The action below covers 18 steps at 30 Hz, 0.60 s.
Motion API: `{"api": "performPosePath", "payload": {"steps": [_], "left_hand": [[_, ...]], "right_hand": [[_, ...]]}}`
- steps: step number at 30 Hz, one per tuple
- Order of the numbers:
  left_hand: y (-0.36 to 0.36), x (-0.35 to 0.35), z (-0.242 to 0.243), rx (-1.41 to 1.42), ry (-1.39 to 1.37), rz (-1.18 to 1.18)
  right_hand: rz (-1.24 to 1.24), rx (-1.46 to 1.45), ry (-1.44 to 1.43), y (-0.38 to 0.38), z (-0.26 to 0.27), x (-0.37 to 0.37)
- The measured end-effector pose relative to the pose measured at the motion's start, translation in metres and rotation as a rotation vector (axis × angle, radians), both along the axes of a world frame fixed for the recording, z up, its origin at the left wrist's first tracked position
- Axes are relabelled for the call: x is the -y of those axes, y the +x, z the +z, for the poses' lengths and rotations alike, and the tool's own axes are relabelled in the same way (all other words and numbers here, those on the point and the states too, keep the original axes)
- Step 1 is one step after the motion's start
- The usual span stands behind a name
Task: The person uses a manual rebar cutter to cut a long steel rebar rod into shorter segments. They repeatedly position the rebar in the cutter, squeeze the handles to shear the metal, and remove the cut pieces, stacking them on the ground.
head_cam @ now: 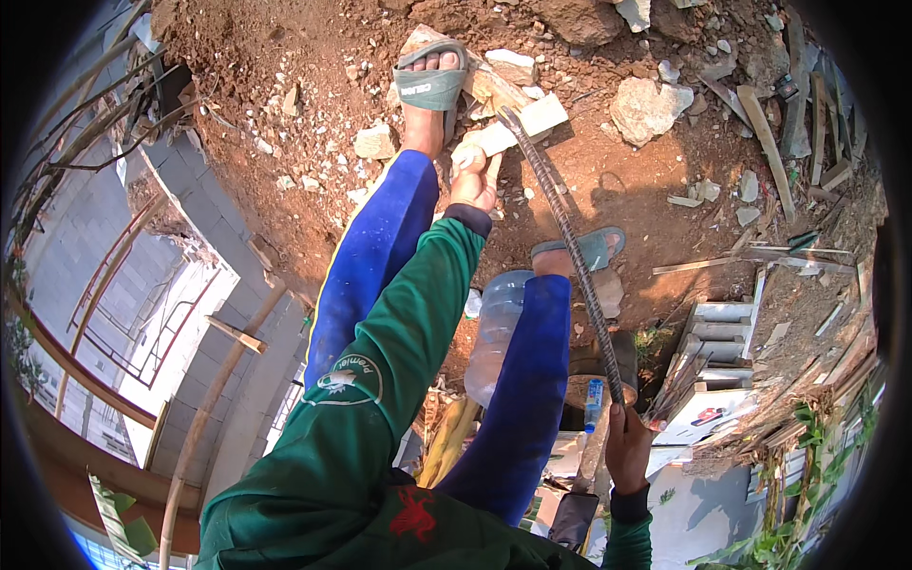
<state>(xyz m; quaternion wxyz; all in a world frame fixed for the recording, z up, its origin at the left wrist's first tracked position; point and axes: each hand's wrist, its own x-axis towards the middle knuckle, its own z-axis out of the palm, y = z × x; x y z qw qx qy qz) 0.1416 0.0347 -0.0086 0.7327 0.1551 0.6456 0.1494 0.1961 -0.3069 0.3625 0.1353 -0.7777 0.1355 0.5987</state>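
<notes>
My left hand [474, 179] grips the near end of a short, pale wood block [531, 125], low over the dirt. Beneath that block lies another rough piece of wood [496, 87], beside my sandalled left foot [430, 78]. A long ribbed steel bar [570, 239] slants across the view, its far tip bent and appearing forked. That tip overlaps the pale block; whether it presses on it, I cannot tell. My right hand [627, 450] is closed around the bar's near end, at the lower right.
A large clear plastic water jug [495, 335] stands behind my right leg, with a small bottle [593, 405] nearby. Stones, including a big pale rock [648, 110], litter the reddish dirt. Wood strips [766, 149] lie at right. A block wall [189, 185] and wooden pole [217, 399] are at left.
</notes>
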Motion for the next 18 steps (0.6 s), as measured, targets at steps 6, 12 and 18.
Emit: {"api": "performPosePath", "payload": {"steps": [6,12,18], "left_hand": [[-0.004,0.002,-0.005,0.002,-0.032,0.067],[0.0,0.005,-0.003,-0.017,-0.046,0.084],[0.008,0.004,-0.011,0.087,-0.064,0.21]], "right_hand": [[0.197,0.071,-0.023,0.014,0.019,-0.021],[0.218,0.139,-0.008,0.026,0.025,-0.023],[0.177,0.094,-0.023,0.013,0.017,-0.015]]}}
